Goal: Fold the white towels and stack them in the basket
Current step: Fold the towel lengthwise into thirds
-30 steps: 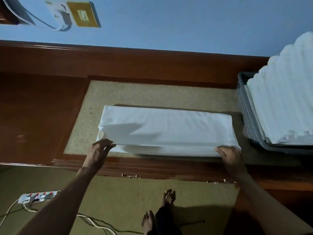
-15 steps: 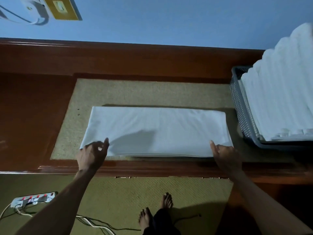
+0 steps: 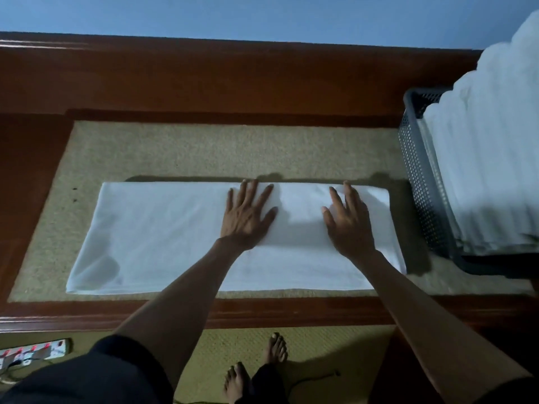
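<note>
From the head camera, you've got one long white cloth towel [image 3: 163, 237] lying flat on the beige woven mat [image 3: 204, 147] set into the red-brown wooden bench [image 3: 262, 83]. It is folded down to a narrow strip running left to right.

Your left hand [image 3: 246, 220] presses flat near the strip's middle, its fingers [image 3: 252, 189] straight and spread. Your right hand [image 3: 348, 225] lies palm-down closer to the right end, its fingers [image 3: 348, 193] straight and fanned a little. Neither hand pinches anything, so this looks like smoothing.

Over at the right edge, the grey perforated plastic basket [image 3: 420, 182] stands just beside the towel's end. It already holds a tall stack of folded white towels [image 3: 490, 170] rising well above its rim.

So most of the job looks done. This strip probably needs its crosswise folds to reach stack size, then a lift onto the pile. I can't see any unfolded towels waiting.
</note>
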